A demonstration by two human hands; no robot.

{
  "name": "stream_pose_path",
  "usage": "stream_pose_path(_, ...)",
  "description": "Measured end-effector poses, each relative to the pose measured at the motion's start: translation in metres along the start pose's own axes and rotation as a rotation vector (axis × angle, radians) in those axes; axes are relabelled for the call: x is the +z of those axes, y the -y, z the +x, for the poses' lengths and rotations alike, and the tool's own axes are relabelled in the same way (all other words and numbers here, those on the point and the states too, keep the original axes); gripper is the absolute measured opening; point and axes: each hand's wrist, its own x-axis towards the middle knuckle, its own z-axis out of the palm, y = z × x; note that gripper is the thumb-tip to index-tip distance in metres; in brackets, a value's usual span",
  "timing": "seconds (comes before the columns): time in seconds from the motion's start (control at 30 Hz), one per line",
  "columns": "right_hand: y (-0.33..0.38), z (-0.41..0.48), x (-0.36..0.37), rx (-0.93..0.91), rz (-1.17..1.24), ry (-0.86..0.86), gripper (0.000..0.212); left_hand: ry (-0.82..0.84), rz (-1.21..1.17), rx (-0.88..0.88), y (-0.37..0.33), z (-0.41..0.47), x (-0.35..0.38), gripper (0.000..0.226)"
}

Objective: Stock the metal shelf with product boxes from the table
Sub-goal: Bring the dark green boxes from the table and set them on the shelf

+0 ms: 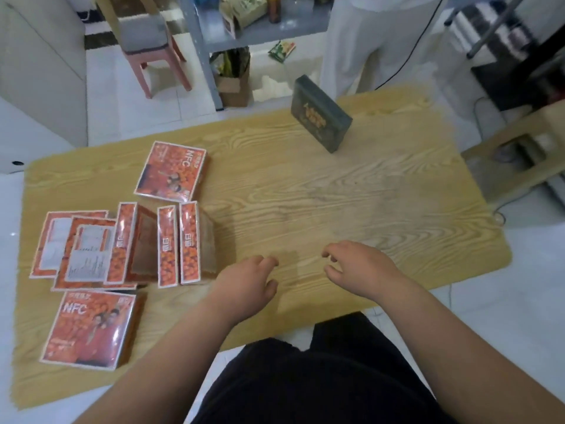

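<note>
Several orange NFC product boxes (171, 171) lie and stand on the left half of the wooden table (336, 191). Three of them stand on edge (189, 240), two lie label side up (76, 249), and one lies flat at the near left (88, 328). A dark box (321, 114) stands tilted at the table's far side. My left hand (247, 280) hovers just right of the upright boxes, fingers loosely curled, holding nothing. My right hand (357, 267) hovers over bare table, also relaxed and holding nothing. The grey metal shelf (260, 32) stands beyond the table.
A person in light trousers (376, 41) stands by the shelf, right of it. A pink stool (153, 41) is at the far left, a brown carton (234, 84) under the shelf, a wooden stool (519, 148) right of the table. A green packet (282, 50) lies on the floor.
</note>
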Motion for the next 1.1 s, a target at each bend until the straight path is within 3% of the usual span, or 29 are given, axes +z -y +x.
stream_pose_path(0.3, -0.115, 0.015, -0.035, 0.056, 0.053, 0.019, 0.040, -0.079, 0.067, 0.000, -0.054, 0.169, -0.067, 0.051)
stream_pose_path(0.57, -0.202, 0.037, -0.072, -0.022, 0.001, 0.023, 0.041, -0.281, 0.331, -0.138, -0.095, 0.321, -0.127, 0.100)
stream_pose_path(0.63, -0.215, 0.040, -0.077, -0.030, 0.004, 0.020, 0.040, -0.291, 0.425, -0.173, -0.089, 0.348, -0.137, 0.094)
stream_pose_path(0.7, -0.226, 0.043, -0.081, -0.043, 0.008, 0.020, 0.040, -0.265, 0.533, -0.165, -0.082, 0.365, -0.143, 0.071)
stream_pose_path(0.87, -0.241, 0.049, -0.085, -0.076, 0.034, 0.020, 0.040, -0.115, 0.586, -0.090, -0.097, 0.347, -0.138, 0.045)
stream_pose_path(1.1, -0.230, 0.059, -0.074, -0.152, -0.017, 0.124, 0.039, -0.202, 0.385, -0.104, -0.113, 0.199, -0.033, 0.051)
